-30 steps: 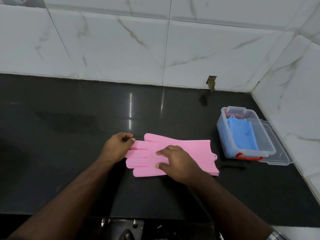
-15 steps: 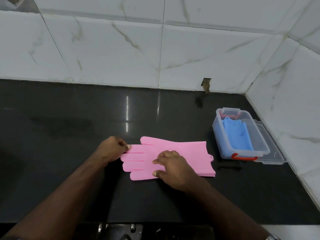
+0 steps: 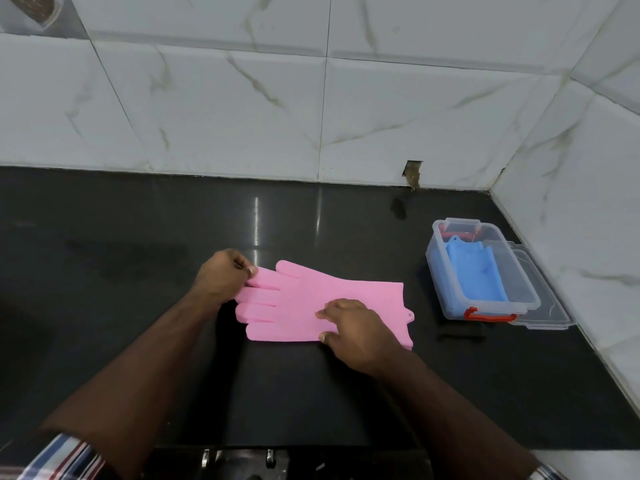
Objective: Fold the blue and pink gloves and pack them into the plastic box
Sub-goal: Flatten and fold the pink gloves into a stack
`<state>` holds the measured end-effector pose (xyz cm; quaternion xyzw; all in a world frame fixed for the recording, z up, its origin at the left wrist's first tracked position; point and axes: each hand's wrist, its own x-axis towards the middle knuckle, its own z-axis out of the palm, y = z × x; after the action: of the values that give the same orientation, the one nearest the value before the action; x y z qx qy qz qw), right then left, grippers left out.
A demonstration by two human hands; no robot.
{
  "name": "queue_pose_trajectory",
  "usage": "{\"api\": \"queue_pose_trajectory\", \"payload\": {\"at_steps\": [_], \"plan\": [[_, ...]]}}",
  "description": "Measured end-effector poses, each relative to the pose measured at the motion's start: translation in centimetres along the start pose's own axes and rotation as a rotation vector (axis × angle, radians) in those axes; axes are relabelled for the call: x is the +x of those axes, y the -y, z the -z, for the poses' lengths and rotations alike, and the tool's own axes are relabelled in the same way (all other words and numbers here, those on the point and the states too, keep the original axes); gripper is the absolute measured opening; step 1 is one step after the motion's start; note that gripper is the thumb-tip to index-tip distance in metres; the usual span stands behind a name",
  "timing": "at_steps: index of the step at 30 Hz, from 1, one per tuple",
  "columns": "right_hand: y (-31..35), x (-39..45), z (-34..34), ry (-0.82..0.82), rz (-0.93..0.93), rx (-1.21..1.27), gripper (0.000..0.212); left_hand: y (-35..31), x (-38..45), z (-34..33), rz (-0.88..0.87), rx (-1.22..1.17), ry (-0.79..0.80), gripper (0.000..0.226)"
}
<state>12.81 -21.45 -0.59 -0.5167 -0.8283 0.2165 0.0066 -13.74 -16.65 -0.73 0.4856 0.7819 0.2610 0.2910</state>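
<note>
The pink gloves (image 3: 304, 299) lie flat on the black counter (image 3: 138, 306), stacked, fingers pointing left and cuff to the right. My left hand (image 3: 223, 275) pinches the fingertips of the pink gloves at their left end. My right hand (image 3: 353, 329) presses down on the palm and cuff part, fingers spread on the rubber. The clear plastic box (image 3: 436, 268) with red handles stands at the right, and the folded blue gloves (image 3: 474, 271) lie inside it.
The box's clear lid (image 3: 547, 306) lies under or beside the box against the right wall. White marble tiles (image 3: 242, 109) close the back and right sides. A chipped hole (image 3: 412, 171) shows in the back tiles. The counter's front edge runs along the bottom.
The view has shifted slightly. My right hand has slid a little toward the cuff of the pink gloves. My left hand stays at the fingertips.
</note>
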Motion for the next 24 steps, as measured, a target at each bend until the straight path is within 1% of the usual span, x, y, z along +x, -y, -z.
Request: {"api": "queue_pose_trajectory", "payload": {"at_steps": [3, 6, 8, 9, 11, 13, 15, 17, 21, 24], "plan": [[-1.2, -0.5, 0.2, -0.028, -0.062, 0.036, 0.041, 0.4, 0.2, 0.1, -0.015, 0.075, 0.002, 0.011], [-2.8, -1.2, 1.1, -0.135, -0.190, 0.125, 0.033, 0.5, -0.2, -0.1, -0.089, 0.171, -0.031, 0.003], [-3.9, -1.5, 2.2, -0.227, -0.323, 0.172, 0.030, 0.3, -0.7, -0.6, -0.199, 0.223, -0.076, 0.015], [-4.5, -1.6, 2.7, -0.255, -0.385, 0.184, 0.030, -0.1, -1.2, -1.0, -0.271, 0.247, -0.069, 0.021], [-5.5, -1.6, 3.5, -0.254, -0.481, 0.179, 0.034, -1.2, -2.5, -2.1, -0.411, 0.319, 0.017, 0.033], [-6.1, -1.7, 3.8, -0.207, -0.532, 0.180, 0.040, -2.5, -3.9, -3.3, -0.483, 0.443, 0.176, 0.051], [-6.3, -1.9, 4.0, -0.139, -0.516, 0.161, 0.049, -3.3, -4.5, -4.2, -0.486, 0.591, 0.331, 0.070], [-6.1, -1.9, 4.0, -0.064, -0.444, 0.114, 0.057, -3.7, -4.5, -4.4, -0.476, 0.713, 0.431, 0.083], [-5.0, -1.1, 3.9, 0.061, -0.289, 0.036, 0.071, -4.0, -3.7, -4.1, -0.460, 0.852, 0.500, 0.097], [-4.6, -0.1, 4.0, 0.163, -0.212, -0.084, 0.080, -3.9, -3.1, -3.7, -0.447, 0.903, 0.545, 0.104]]}}
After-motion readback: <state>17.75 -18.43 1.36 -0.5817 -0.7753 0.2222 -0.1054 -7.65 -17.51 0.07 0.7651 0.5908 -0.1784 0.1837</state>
